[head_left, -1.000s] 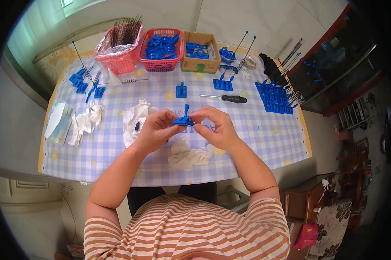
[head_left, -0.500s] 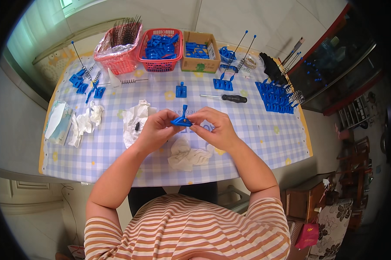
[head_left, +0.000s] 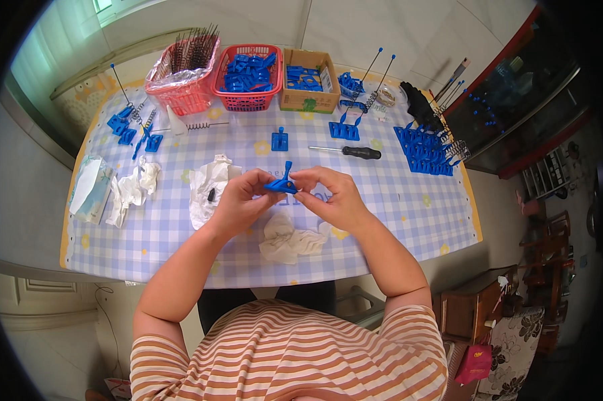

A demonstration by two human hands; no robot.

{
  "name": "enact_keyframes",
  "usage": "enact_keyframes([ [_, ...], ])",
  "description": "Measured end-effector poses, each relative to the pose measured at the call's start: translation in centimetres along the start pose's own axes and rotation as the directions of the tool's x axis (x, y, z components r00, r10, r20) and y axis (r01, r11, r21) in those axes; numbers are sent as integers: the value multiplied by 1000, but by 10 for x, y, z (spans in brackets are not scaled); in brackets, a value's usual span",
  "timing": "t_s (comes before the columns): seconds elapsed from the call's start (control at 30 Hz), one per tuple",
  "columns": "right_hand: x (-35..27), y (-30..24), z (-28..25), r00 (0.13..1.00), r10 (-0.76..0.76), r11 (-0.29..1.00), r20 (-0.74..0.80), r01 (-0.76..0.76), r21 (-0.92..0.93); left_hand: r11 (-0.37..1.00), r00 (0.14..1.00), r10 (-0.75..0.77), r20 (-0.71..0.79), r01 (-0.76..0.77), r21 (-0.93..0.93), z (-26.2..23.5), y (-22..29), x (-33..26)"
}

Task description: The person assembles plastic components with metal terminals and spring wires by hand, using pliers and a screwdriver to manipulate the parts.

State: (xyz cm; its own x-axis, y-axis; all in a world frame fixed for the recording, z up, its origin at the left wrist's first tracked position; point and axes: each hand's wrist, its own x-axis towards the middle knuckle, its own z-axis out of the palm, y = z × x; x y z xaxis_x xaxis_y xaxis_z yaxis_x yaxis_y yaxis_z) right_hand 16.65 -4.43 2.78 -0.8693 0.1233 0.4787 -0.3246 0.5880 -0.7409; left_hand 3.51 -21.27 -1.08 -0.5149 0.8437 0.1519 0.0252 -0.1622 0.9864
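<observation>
Presently pinching a small blue plastic base with a stem (head_left: 281, 186) between left hand (head_left: 243, 200) and right hand (head_left: 335, 198), touching it with both, angling it crosswise and aiming its stem forward. Facing a similar blue plastic piece (head_left: 279, 141) beyond, having a black-handled metal screwdriver (head_left: 360, 153) farther right and crumpled white tissue (head_left: 289, 242) nearer, blocking nothing.

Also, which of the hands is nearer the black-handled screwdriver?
Right. The right hand is on the person's side of the black-handled screwdriver, not touching it; the left hand is farther off, to its lower left.
</observation>
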Motion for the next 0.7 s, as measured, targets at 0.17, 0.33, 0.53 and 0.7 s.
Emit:
enact_keyframes([
  [0.17, -1, 2, -1, 996, 84, 996, 37, -84, 4, 995, 1000, 26, -10, -25, 95, 2, 6, 0],
  [0.33, -1, 4, 2, 997, 68, 997, 24, -67, -26, 941, 993, 75, -90, -40, 335, 6, 9, -2],
  [0.53, -2, 9, 2, 987, 144, 979, 73, -131, -158, 731, 985, 144, -91, -44, 681, 11, 10, -1],
  [0.7, -2, 21, 4, 977, 206, 956, 61, -188, -226, 474, 929, 355, 106, -276, 836, 6, 6, -1],
])
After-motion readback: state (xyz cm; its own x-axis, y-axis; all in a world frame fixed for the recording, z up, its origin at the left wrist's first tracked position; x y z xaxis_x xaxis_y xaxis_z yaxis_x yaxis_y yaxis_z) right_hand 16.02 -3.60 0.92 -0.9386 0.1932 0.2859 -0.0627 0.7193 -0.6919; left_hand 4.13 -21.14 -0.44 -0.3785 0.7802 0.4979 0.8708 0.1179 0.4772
